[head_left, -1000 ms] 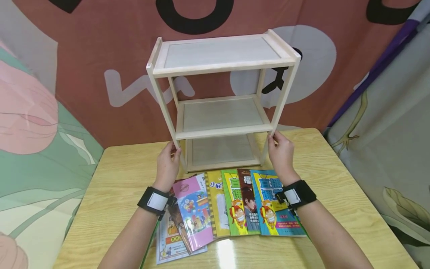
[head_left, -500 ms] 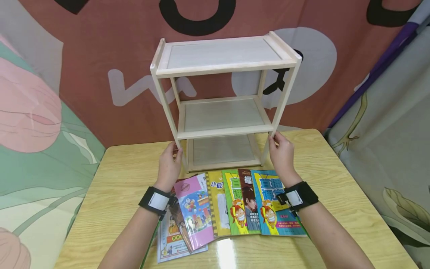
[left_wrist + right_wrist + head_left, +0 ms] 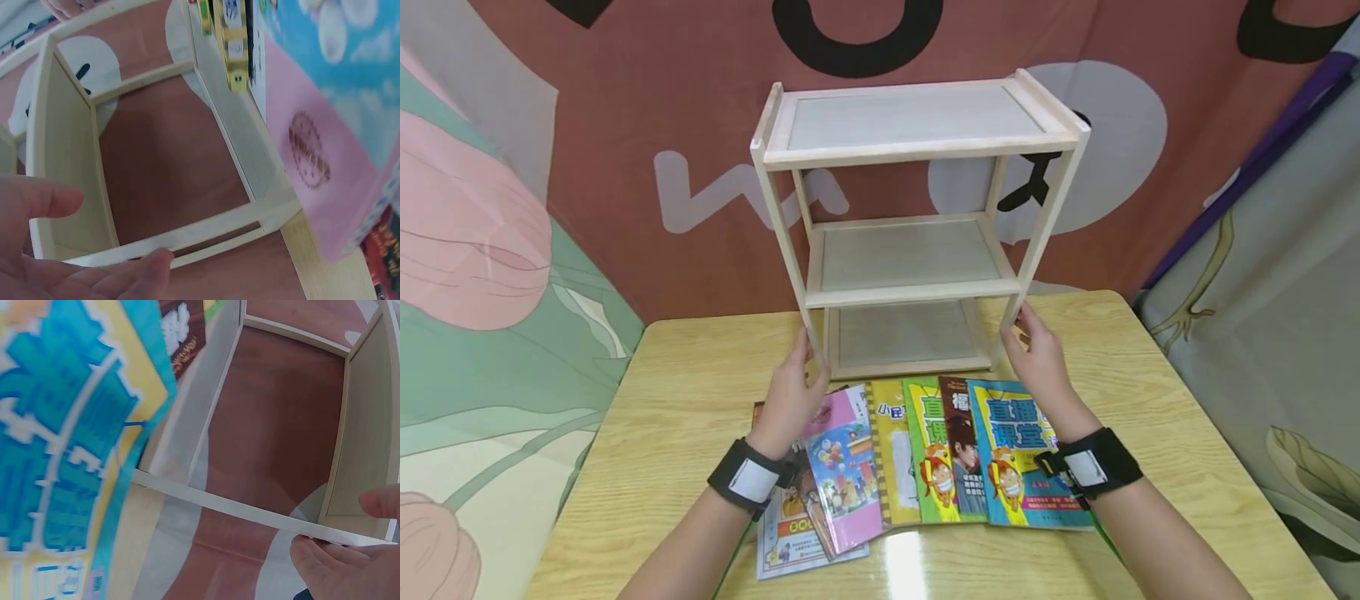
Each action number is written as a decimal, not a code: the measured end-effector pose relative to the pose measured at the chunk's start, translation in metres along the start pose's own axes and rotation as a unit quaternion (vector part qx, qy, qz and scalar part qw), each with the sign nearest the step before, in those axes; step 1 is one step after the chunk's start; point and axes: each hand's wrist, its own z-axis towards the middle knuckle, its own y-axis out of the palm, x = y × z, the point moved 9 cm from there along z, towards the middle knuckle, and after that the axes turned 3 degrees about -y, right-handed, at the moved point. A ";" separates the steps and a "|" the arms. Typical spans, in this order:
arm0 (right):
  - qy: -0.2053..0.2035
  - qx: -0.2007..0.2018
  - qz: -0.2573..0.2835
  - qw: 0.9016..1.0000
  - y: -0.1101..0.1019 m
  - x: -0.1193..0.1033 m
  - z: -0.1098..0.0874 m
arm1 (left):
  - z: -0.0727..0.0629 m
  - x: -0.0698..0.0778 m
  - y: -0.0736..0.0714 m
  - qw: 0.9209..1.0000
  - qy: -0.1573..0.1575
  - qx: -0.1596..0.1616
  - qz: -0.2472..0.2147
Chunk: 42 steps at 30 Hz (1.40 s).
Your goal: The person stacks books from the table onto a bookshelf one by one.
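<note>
A pale wooden three-tier shelf rack (image 3: 917, 254) stands upright on the table, its tiers bare. My left hand (image 3: 790, 396) is at the lower part of its left front post, fingers straight along the outer side and thumb apart from them. At the right front post, my right hand (image 3: 1037, 362) lies the same way, its fingers outside the post. In both wrist views each thumb stands off the wood. Several books lie fanned out before the rack, among them a pink book (image 3: 850, 479), a yellow book (image 3: 895, 450), a green book (image 3: 936, 483) and a blue book (image 3: 1015, 467).
A brown book (image 3: 967, 458) sits between the green and blue ones. At the lower left, a pale book (image 3: 797, 542) is partly covered. The wooden table (image 3: 1165, 467) reaches a reddish printed cloth (image 3: 602, 208) behind the rack; patterned cloths hang at both sides.
Both hands held the front posts with thumb and fingertips; now their fingers have straightened and the thumbs have loosened. The whole head view has shifted slightly, while the books look unmoved.
</note>
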 end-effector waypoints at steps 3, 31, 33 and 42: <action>0.010 -0.034 -0.005 0.999 0.005 0.006 -0.012 | -0.012 0.003 0.006 1.000 0.006 -0.019 0.015; -0.054 -0.334 -0.314 0.887 0.068 0.031 -0.178 | -0.099 0.005 0.090 0.972 0.038 -0.151 0.179; -0.058 -0.326 -0.319 0.888 0.069 0.031 -0.178 | -0.098 0.004 0.090 0.973 0.035 -0.153 0.171; -0.052 -0.356 -0.298 0.884 0.066 0.024 -0.171 | -0.092 0.008 0.088 0.973 0.037 -0.159 0.165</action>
